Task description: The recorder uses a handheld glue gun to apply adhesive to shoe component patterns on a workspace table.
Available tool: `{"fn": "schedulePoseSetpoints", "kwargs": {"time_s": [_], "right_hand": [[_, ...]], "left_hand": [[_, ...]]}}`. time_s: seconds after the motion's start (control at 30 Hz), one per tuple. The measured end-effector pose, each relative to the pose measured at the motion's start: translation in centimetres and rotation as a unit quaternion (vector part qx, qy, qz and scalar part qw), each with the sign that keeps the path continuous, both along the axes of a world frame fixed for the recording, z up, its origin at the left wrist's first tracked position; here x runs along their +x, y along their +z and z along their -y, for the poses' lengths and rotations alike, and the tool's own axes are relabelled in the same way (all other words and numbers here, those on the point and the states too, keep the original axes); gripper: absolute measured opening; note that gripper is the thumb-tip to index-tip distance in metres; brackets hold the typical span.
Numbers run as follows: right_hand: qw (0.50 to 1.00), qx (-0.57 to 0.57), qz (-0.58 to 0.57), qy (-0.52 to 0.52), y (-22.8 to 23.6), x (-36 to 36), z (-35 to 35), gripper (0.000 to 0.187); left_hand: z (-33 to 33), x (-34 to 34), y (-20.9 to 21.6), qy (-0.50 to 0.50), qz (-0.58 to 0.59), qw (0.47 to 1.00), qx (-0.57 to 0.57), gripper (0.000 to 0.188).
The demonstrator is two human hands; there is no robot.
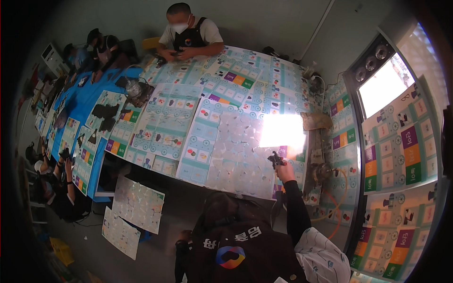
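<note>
My right hand (pixel 285 171) is closed around a small black object with jutting parts (pixel 275 159), whose kind I cannot make out. I hold it over the near right part of the table, above the lower edge of a pale sheet with rounded patches (pixel 233 153). Beneath that sheet lie printed paper sheets (pixel 193 153) with wheels and fruit pictures. My left hand (pixel 185 236) hangs low beside my dark apron (pixel 245 236), off the table. Its fingers are too dark and partly hidden to read.
Across the table a masked person (pixel 191 37) handles a dark item. Other people work at a blue-covered table (pixel 94 99) on the left. A metal pot-like device (pixel 323 170) with a yellow hose stands at the right, near a bright window (pixel 387 85). Patterned boards (pixel 139 203) lean below the table.
</note>
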State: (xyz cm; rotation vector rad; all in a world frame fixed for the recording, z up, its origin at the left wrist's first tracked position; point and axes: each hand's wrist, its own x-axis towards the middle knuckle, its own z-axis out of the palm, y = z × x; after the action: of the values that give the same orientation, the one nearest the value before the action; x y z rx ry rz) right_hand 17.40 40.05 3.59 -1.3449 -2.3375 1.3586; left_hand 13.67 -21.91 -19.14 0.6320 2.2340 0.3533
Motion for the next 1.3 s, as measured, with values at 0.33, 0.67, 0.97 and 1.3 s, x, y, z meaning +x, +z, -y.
{"fn": "schedulePoseSetpoints", "kwargs": {"time_s": [0.33,0.67,0.97,1.3], "right_hand": [[0.998,-0.039,0.031,-0.038,2.3,-0.5,0.7,0.018],[0.998,0.05,0.037,0.008,0.9,-0.1,0.1,0.019],[0.998,0.051,0.038,-0.017,2.0,-0.4,0.6,0.019],[0.999,0.034,-0.007,-0.042,0.5,-0.5,0.2,0.019]], "left_hand": [[-1.2,-0.6,2.8,-0.048,-0.007,0.999,0.005,0.032],[-2.1,-0.9,3.7,0.062,0.091,0.994,0.013,0.034],[0.4,-0.2,-1.1,-0.005,-0.004,1.0,0.025,0.041],[0.5,0.2,-0.8,0.011,0.011,1.0,0.007,0.038]]}}
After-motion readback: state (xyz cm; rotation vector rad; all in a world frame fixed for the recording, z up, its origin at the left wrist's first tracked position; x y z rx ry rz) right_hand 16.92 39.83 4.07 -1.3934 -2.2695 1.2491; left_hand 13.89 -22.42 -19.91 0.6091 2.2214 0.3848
